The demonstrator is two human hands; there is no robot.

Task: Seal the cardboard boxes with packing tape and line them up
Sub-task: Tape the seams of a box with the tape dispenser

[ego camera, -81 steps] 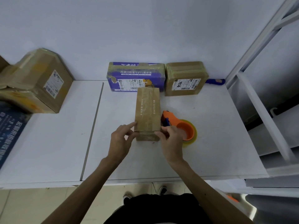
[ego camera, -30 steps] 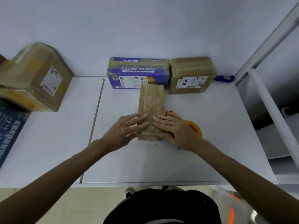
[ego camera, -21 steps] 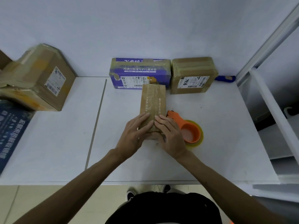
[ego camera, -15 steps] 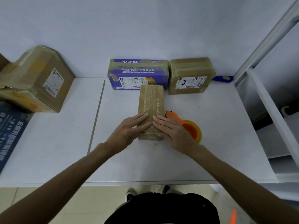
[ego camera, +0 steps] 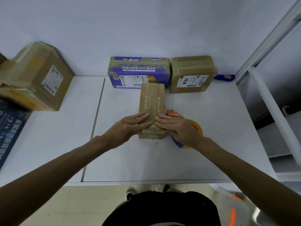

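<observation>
A narrow brown cardboard box lies lengthwise on the white table, with clear tape along its top. My left hand lies flat on the near left part of the box top, fingers straight. My right hand presses flat on the near right part, fingers straight and pointing left. An orange tape dispenser with a yellowish roll sits right of the box, mostly hidden under my right hand. At the back stand a taped purple box and a taped brown box, side by side against the wall.
A large brown carton rests tilted at the far left on a blue printed box. A blue object lies by the wall at the back right. A white metal shelf frame borders the table on the right.
Both hands went from gripping the near end of the narrow box to lying flat on its top, and have stayed there pressing with small shifts. The box has not moved.
</observation>
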